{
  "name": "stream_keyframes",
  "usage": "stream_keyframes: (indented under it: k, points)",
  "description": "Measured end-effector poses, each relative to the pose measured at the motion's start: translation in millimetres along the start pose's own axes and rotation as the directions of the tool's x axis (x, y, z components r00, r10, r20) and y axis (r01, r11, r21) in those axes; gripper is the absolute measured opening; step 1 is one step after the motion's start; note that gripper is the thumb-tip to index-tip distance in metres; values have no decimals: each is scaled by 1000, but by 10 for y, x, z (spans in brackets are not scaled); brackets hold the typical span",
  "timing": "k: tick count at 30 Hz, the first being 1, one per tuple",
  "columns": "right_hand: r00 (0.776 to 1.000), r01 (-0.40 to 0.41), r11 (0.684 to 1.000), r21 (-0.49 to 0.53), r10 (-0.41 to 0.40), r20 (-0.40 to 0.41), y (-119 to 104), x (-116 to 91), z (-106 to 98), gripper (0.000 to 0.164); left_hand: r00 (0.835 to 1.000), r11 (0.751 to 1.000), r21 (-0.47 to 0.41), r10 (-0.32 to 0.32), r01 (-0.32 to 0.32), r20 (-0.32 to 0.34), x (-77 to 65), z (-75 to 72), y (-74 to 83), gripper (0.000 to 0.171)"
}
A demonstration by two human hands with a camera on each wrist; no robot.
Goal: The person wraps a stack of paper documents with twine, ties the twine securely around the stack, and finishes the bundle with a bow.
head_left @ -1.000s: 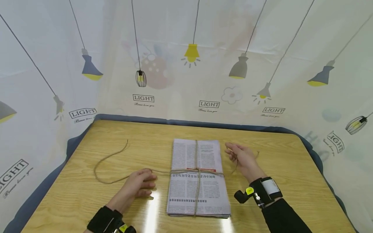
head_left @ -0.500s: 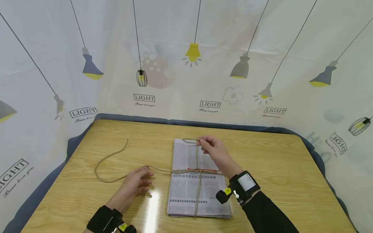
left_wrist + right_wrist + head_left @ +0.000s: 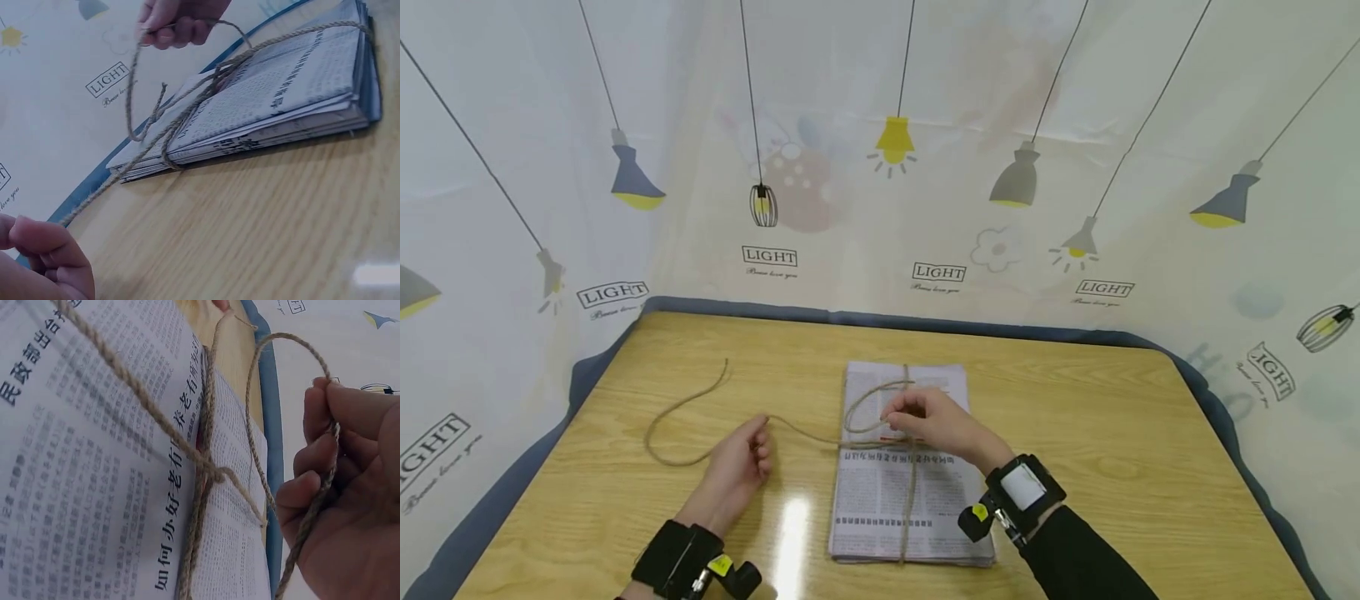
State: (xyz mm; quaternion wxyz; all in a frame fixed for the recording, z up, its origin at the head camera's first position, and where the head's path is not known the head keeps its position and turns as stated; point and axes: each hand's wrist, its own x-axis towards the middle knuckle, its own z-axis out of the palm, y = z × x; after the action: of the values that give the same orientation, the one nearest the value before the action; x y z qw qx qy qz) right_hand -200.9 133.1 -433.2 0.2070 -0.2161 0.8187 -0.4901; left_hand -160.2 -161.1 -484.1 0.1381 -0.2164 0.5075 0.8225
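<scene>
A stack of folded newspapers [image 3: 868,500] lies on the table with brown twine [image 3: 910,500] crossed over it both ways. My right hand [image 3: 942,423] is above the stack, pinching one length of twine between thumb and fingers. That length bends in a loop [image 3: 852,408] over the far left part of the stack; in the right wrist view the twine [image 3: 304,519] also runs across the fingers. Left of the stack, my left hand [image 3: 737,467] pinches the other length of twine [image 3: 808,433], which stretches to the crossing. Its tail [image 3: 658,417] curls on the table behind the hand.
The wooden table [image 3: 1112,433] extends around the stack on both sides. A pale curtain [image 3: 850,275] printed with lamps hangs behind it, with a dark blue border [image 3: 962,323] along the table's back edge. Each wrist wears a black strap [image 3: 1026,492] with a small camera.
My right hand has moved from the right of the stack to over it, bringing its twine length across into a loop. My left hand has shifted slightly left and up and closed on its twine.
</scene>
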Motion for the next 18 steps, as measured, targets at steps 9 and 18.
stream_keyframes:
  k: [9,18]
  points:
    - [993,-42,999,5,42,-112,-33,-40,-44,24,994,994,57,96,-93,-59,-3,38,91,23]
    - [989,137,958,-252,-148,-24,58,-31,-28,16,992,992,-80,89,-96,-87,29,73,210,26]
